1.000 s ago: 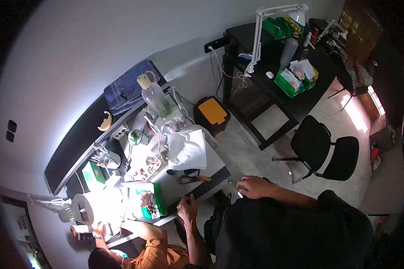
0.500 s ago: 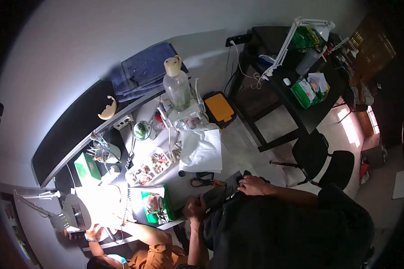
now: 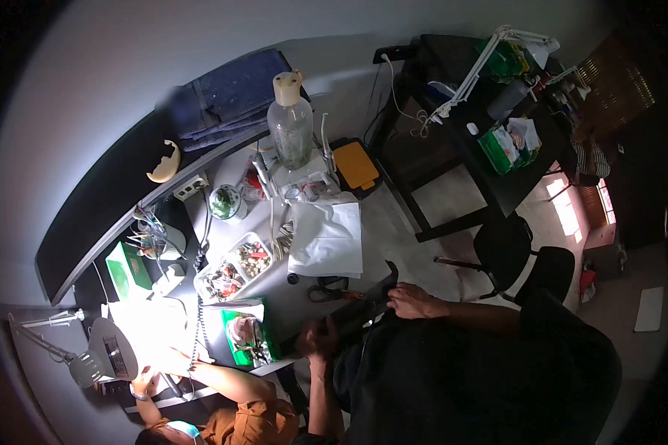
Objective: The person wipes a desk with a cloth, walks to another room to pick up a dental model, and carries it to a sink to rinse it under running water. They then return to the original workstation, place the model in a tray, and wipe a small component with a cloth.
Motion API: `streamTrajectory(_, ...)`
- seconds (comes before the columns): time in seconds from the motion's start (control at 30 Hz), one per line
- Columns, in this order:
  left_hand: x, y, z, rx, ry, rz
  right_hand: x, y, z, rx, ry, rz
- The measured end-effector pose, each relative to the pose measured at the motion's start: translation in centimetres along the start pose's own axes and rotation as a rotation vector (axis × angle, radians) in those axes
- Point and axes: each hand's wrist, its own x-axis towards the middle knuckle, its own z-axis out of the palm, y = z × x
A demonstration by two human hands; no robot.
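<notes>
My right hand [image 3: 416,301] is in front of my dark shirt, its fingers closed around a narrow black strap-like piece [image 3: 392,276] that sticks up past them. My left hand [image 3: 318,338] is to the left, near the desk edge, in shadow and smeared by motion; its fingers do not show clearly. Beyond the hands a dark strap with a tan part [image 3: 334,291] lies on the desk. A white sheet [image 3: 325,239] lies past it, with a small round black item [image 3: 292,279] by its corner.
A co-worker in an orange-brown top [image 3: 252,424] works under a bright lamp [image 3: 113,348] at left. On the desk are a divided tray of small parts [image 3: 234,268], a green packet [image 3: 246,338] and a clear bottle [image 3: 290,130]. A black chair [image 3: 503,246] and a dark table [image 3: 508,178] stand right.
The view has shifted slightly. My right hand's fingers have drawn in around the black strap-like piece, which now stands up from them. My left hand has moved and become blurred.
</notes>
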Motion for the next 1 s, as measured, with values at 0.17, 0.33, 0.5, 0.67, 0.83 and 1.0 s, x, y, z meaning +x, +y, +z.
streamTrajectory(0.17, 0.5, 0.9, -0.5, 0.035, 0.003, 0.018, 0.7, -1.2, -2.6, 0.062, -0.175, 0.084)
streamTrajectory(0.33, 0.8, 1.7, -1.0, 0.038, -0.006, -0.003, 0.2, 0.0, -0.8, 0.094, -0.196, 0.031)
streamTrajectory(0.5, 0.8, 1.2, -0.9, -0.005, 0.002, -0.007, -0.4, 2.4, 2.3, 0.319, -0.169, 0.043)
streamTrajectory(0.67, 0.9, 1.2, -1.1, -0.024, 0.004, -0.004, -0.7, 2.7, 3.0, 0.485, -0.114, 0.138)
streamTrajectory(0.83, 0.7, 0.8, -0.8, -0.016, 0.027, 0.007, 1.1, -4.7, -6.0, 0.065, -0.171, 0.184)
streamTrajectory(1.0, 0.8, 1.3, -1.3, -0.051, -0.008, 0.002, -0.1, 0.2, -0.6, 0.275, -0.122, 0.095)
